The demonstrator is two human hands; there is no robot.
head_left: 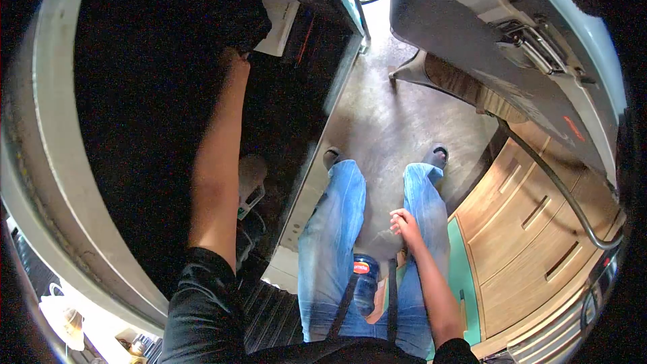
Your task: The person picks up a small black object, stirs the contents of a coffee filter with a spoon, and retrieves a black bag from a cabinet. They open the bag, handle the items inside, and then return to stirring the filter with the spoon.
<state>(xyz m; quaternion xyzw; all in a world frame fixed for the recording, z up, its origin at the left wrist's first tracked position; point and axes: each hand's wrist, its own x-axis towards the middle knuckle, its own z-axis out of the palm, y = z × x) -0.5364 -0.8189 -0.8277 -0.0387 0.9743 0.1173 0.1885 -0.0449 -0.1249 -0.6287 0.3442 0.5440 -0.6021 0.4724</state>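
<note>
My left arm reaches deep into a dark compartment, and my left hand (237, 58) is mostly lost in shadow. It is at a black, crumpled-looking bundle (246, 23), which hides the fingers. Right beside that bundle lies a white booklet or sheet (278, 25). Above my right thigh, my right hand (403, 223) is closed with curled fingers. A faint, see-through greyish shape (385, 243) shows next to its fingertips; whether they grip it I cannot tell. Between my legs is a blue container (364, 284) with a red oval label, flanked by black straps (393, 303).
The compartment's pale curved edge (50, 128) runs along the left. A grey device (252, 175) sits inside near my forearm. Wooden drawers (539, 209) stand at right, below a large grey panel (485, 20) with a metal latch. A dark cable (559, 189) bends across the drawers.
</note>
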